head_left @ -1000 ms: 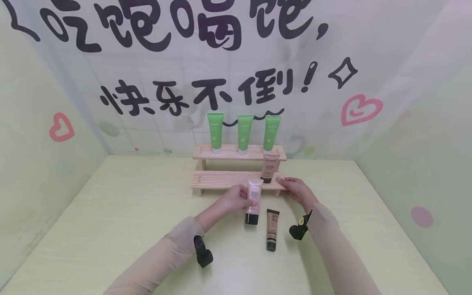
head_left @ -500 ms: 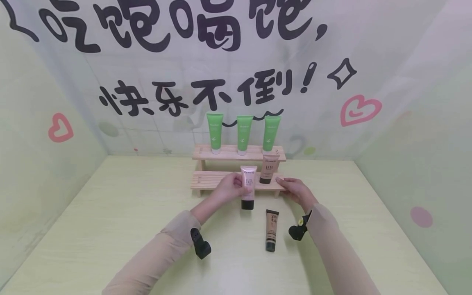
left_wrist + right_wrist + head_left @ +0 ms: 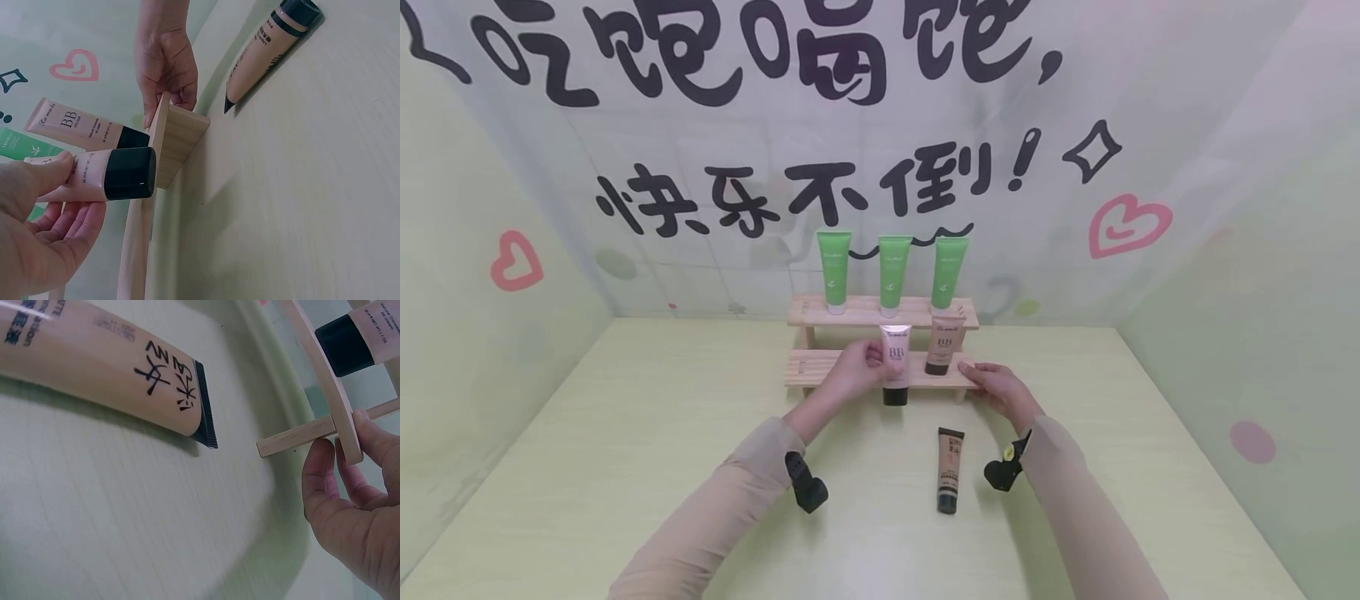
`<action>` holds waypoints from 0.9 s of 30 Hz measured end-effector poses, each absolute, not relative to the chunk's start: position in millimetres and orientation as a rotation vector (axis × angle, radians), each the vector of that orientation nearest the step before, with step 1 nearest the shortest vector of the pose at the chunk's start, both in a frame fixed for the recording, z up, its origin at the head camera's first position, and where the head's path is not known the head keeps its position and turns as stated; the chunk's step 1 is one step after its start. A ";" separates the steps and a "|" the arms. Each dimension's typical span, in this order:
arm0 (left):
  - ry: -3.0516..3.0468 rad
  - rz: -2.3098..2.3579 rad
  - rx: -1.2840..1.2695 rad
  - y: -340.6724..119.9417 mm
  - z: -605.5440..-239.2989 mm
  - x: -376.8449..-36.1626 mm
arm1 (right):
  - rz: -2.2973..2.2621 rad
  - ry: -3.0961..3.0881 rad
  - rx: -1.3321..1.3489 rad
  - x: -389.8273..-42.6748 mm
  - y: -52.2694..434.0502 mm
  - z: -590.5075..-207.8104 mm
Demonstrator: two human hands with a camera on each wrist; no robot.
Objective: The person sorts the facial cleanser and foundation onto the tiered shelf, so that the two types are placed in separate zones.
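Note:
My left hand [image 3: 850, 375] [image 3: 47, 219] grips a pink BB cream tube [image 3: 895, 364] [image 3: 100, 178] with a black cap, cap down, just in front of the lower step of a two-step wooden rack [image 3: 820, 367] [image 3: 178, 134]. My right hand [image 3: 996, 387] [image 3: 350, 506] holds the right end of that lower step [image 3: 340, 419], fingers curled round its edge. A second BB tube [image 3: 945, 343] [image 3: 81, 125] stands on the lower step. A tan tube [image 3: 950, 468] [image 3: 106, 375] lies flat on the table near my right wrist.
Three green tubes [image 3: 892, 271] stand cap-down on the rack's upper step. The rack sits at the back of a pale green table [image 3: 625, 433], close to a printed backdrop wall [image 3: 1075, 100]. Side walls close in left and right.
My left hand has carried the pink BB tube up and away from me, from above the table toward the lower step. My right hand stays on the rack's end.

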State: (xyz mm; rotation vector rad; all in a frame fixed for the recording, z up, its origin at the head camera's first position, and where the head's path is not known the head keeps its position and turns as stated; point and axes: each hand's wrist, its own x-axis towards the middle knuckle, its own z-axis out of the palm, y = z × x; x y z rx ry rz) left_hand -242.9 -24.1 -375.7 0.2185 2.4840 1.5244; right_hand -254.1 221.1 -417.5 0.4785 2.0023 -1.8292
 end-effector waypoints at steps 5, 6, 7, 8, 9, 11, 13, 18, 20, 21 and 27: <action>2.464 1.559 0.199 -24.0 -373.4 -249.1 | -1.823 2.008 0.488 -253.6 221.1 -416.1; 2.462 1.563 0.194 -24.0 -372.9 -250.5 | -1.818 2.010 0.489 -253.6 221.1 -415.6; 2.463 1.568 0.191 -23.9 -372.4 -251.5 | -1.809 2.017 0.489 -253.6 221.2 -415.3; 2.464 1.571 0.185 -23.8 -372.0 -252.7 | -1.804 2.020 0.490 -253.7 221.2 -414.9; 2.465 1.575 0.177 -23.6 -371.9 -253.8 | -1.804 2.019 0.491 -253.7 221.1 -414.8; 2.474 1.585 0.172 -23.0 -371.5 -255.4 | -1.810 2.014 0.493 -253.8 220.8 -414.6; 2.484 1.596 0.163 -22.4 -371.7 -256.5 | -1.809 2.014 0.495 -253.5 220.6 -414.9; 2.518 1.631 0.150 -21.0 -373.4 -259.3 | -1.815 2.003 0.493 -252.9 221.6 -417.4; 2.534 1.647 0.143 -20.9 -374.0 -260.2 | -1.822 1.996 0.489 -253.3 222.3 -418.3; 2.541 1.653 0.142 -20.9 -374.4 -260.8 | -1.827 1.993 0.486 -253.6 222.5 -418.7; 2.557 1.679 0.145 -22.9 -378.0 -264.8 | -1.826 2.008 0.489 -255.4 221.3 -419.8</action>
